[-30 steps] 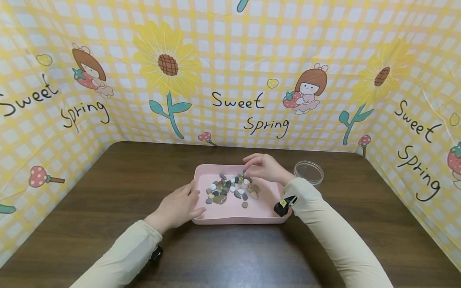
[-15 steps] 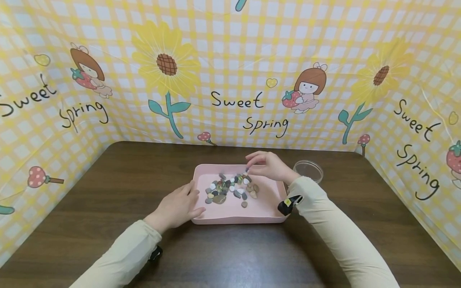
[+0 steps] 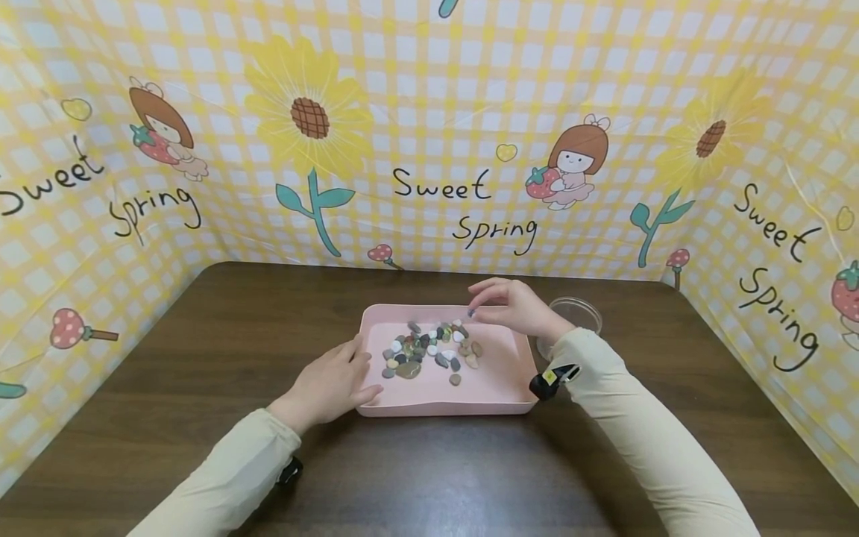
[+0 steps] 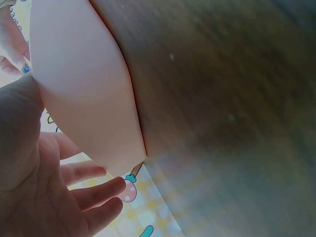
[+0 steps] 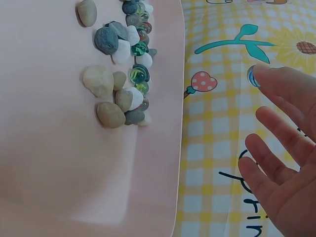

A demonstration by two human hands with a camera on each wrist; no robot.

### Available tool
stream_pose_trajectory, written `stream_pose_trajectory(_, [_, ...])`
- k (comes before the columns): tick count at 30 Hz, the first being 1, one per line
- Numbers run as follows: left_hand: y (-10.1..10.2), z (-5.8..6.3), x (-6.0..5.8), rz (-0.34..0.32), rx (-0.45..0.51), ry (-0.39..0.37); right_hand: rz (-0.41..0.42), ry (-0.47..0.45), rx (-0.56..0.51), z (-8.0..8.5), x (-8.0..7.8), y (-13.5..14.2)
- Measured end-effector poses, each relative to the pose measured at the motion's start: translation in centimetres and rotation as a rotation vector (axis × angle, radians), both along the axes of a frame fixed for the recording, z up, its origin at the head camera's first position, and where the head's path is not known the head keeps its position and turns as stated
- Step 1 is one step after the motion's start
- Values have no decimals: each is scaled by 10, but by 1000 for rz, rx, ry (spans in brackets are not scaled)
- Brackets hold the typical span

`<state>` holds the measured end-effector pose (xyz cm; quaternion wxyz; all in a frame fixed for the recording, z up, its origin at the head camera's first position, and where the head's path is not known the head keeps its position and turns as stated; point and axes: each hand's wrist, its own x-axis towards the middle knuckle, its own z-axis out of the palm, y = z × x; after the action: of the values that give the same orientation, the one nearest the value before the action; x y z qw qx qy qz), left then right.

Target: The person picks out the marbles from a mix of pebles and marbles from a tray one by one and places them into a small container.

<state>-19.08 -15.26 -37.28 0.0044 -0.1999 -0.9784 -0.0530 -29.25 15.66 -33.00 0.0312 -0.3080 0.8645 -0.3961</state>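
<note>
My right hand (image 3: 522, 307) is over the back right part of a pink tray (image 3: 499, 377), its thumb and index finger pinching a blue marble (image 5: 253, 76). In the right wrist view, the other fingers spread apart. On the tray's floor lie pebbles in grey, white and tan, mixed with glass marbles (image 5: 139, 74). A large olive-brown pebble (image 3: 408, 370) is at the front of the group. My left hand (image 3: 326, 384) rests at the tray's front left corner, thumb over the rim and fingers loosely extended along the left side.
A clear round container (image 3: 579, 313) stands right of the tray, partly hidden behind the right wrist. Beneath is a dark wooden table (image 3: 429, 477). A yellow checked cloth (image 3: 429, 97) walls in the back and both sides.
My right hand has moved right and slightly up with the blue marble, towards the clear container. My left hand and the tray have stayed put.
</note>
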Motion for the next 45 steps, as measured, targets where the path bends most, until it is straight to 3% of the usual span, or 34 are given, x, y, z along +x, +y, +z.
stream_pose_trajectory(28, [0,-1,0,3,-3,0,-119,65,-6,5,14,42])
stream_pose_trajectory(37, [0,0,0,1,-13,-2,-158,18,-6,6,17,56])
stream_pose_trajectory(45, [0,0,0,-2,-19,6,-184,65,-9,1,20,70])
